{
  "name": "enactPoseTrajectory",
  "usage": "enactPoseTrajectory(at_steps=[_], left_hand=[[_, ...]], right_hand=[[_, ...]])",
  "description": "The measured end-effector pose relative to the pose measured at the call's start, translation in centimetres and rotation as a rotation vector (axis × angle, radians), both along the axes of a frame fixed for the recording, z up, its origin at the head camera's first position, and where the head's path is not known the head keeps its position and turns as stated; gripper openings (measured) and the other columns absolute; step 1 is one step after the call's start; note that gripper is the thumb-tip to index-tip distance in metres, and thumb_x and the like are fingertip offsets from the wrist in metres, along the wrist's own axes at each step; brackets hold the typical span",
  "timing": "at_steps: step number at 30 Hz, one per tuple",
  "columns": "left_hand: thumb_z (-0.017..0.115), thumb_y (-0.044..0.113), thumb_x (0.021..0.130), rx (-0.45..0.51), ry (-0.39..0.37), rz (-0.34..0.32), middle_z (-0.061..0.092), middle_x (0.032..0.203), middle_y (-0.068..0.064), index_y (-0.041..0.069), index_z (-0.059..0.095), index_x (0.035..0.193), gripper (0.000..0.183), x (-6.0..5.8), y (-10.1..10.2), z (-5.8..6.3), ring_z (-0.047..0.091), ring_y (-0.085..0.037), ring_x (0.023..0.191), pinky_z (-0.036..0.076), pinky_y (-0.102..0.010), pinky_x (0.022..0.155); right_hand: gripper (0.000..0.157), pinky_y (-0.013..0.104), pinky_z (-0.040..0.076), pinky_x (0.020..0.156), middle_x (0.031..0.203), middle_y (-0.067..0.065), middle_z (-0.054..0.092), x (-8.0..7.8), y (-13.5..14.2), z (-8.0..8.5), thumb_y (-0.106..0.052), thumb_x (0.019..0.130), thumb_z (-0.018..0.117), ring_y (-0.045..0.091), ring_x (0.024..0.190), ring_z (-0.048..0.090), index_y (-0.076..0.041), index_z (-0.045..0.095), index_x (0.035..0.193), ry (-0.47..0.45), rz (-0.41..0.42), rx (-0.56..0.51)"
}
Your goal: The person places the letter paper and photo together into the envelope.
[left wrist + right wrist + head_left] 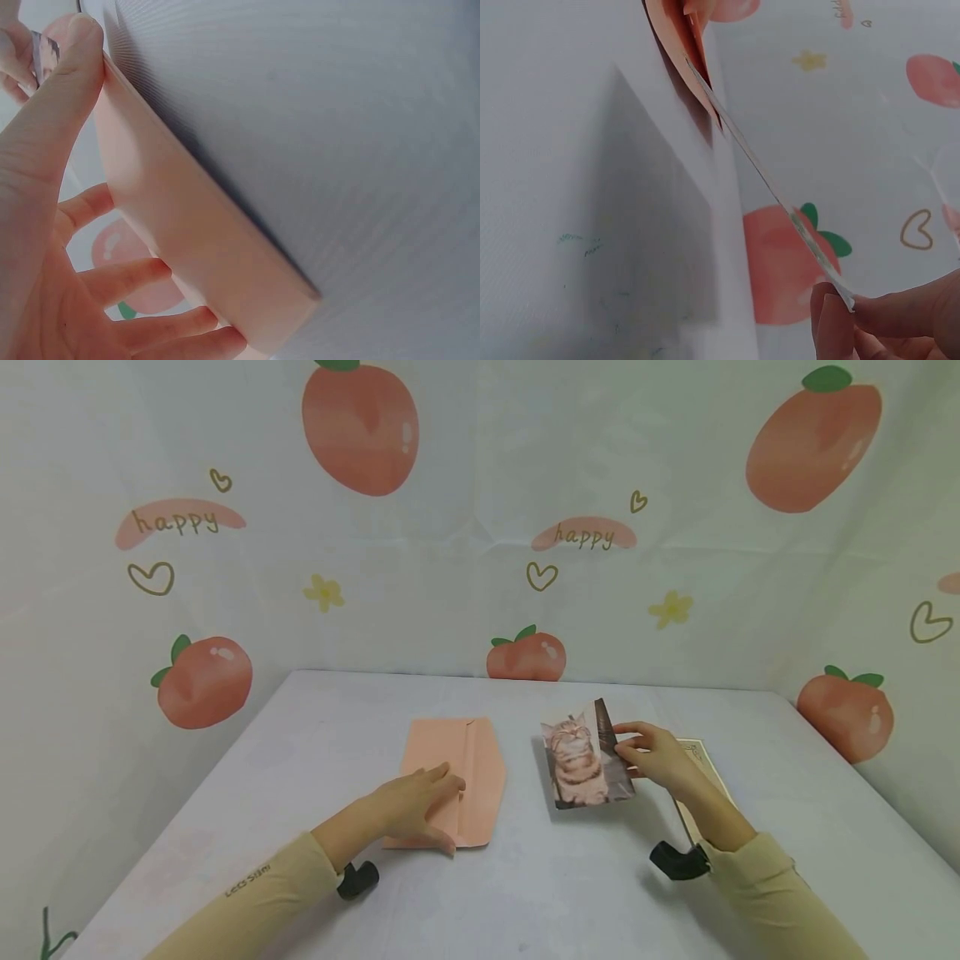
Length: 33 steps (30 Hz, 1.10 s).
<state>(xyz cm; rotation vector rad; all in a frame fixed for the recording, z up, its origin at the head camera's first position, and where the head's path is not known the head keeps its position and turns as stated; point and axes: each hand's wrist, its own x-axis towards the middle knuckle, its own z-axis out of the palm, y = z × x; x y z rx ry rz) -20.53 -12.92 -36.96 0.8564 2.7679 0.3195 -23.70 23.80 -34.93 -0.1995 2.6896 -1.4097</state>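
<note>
A peach-coloured envelope (435, 743) lies on the table with its flap spread out to the right. My left hand (416, 802) rests on it, fingers spread over the paper and thumb at the near edge. The left wrist view shows the fingertips touching the envelope (195, 247). To the right, my right hand (658, 758) pinches a card with a cat picture (576, 764) by its right side. That card is raised off the table and tilted, apart from the envelope. Seen almost edge-on in the right wrist view, the card (769, 180) sits between thumb and fingers.
Beneath my right forearm lies a cream card or sheet with a dark border (697, 750), partly hidden. Black wrist-worn devices (358, 880) show at both cuffs. A white backdrop with printed fruit (527, 656) rises behind the white table (360, 702).
</note>
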Motion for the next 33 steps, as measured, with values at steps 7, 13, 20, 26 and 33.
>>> enactPoseTrajectory(at_steps=[7, 13, 20, 26, 33], left_hand=[[0.071, 0.060, 0.068, -0.001, -0.003, 0.000, 0.030, 0.150, -0.021, 0.021, 0.041, 0.132, 0.081, 0.0, 0.1, 0.0, 0.036, -0.053, 0.129, 0.039, -0.060, 0.100], [0.070, 0.060, 0.068, -0.009, 0.006, -0.003, 0.031, 0.150, -0.021, 0.021, 0.041, 0.132, 0.081, -0.1, 0.1, -0.1, 0.037, -0.053, 0.129, 0.040, -0.061, 0.099], [0.071, 0.059, 0.069, -0.013, 0.008, -0.003, 0.032, 0.149, -0.022, 0.021, 0.041, 0.132, 0.080, 0.2, 0.1, 0.2, 0.038, -0.053, 0.128, 0.040, -0.060, 0.099], [0.071, 0.059, 0.069, -0.018, 0.010, -0.003, 0.032, 0.149, -0.022, 0.020, 0.041, 0.132, 0.080, 0.2, 0.1, 0.3, 0.038, -0.052, 0.128, 0.039, -0.060, 0.100], [0.071, 0.060, 0.068, -0.016, 0.008, -0.001, 0.031, 0.149, -0.023, 0.021, 0.041, 0.131, 0.080, 0.0, 0.1, 0.2, 0.038, -0.052, 0.128, 0.040, -0.060, 0.099]], right_hand=[[0.042, 0.036, 0.058, 0.075, 0.107, 0.027, 0.061, -0.4, -0.5, -0.1, -0.008, 0.095, 0.050, 0.015, 0.085, 0.062, 0.006, 0.041, 0.133, -0.003, -0.010, -0.004], [0.041, 0.036, 0.058, 0.075, 0.107, 0.027, 0.060, -0.5, -1.1, 0.1, -0.006, 0.095, 0.050, 0.018, 0.086, 0.065, 0.007, 0.040, 0.132, 0.002, 0.020, -0.022], [0.040, 0.036, 0.058, 0.075, 0.106, 0.026, 0.060, -0.7, -1.7, 0.2, -0.006, 0.094, 0.050, 0.017, 0.086, 0.064, 0.007, 0.041, 0.132, 0.001, 0.025, -0.019], [0.039, 0.036, 0.058, 0.074, 0.104, 0.026, 0.061, -1.1, -2.1, 0.1, -0.004, 0.094, 0.049, 0.016, 0.084, 0.064, 0.007, 0.042, 0.130, 0.012, 0.039, -0.027], [0.039, 0.035, 0.058, 0.073, 0.104, 0.025, 0.061, -1.1, -2.7, 0.2, -0.006, 0.094, 0.051, 0.014, 0.083, 0.060, 0.007, 0.043, 0.130, 0.006, 0.049, -0.032]])
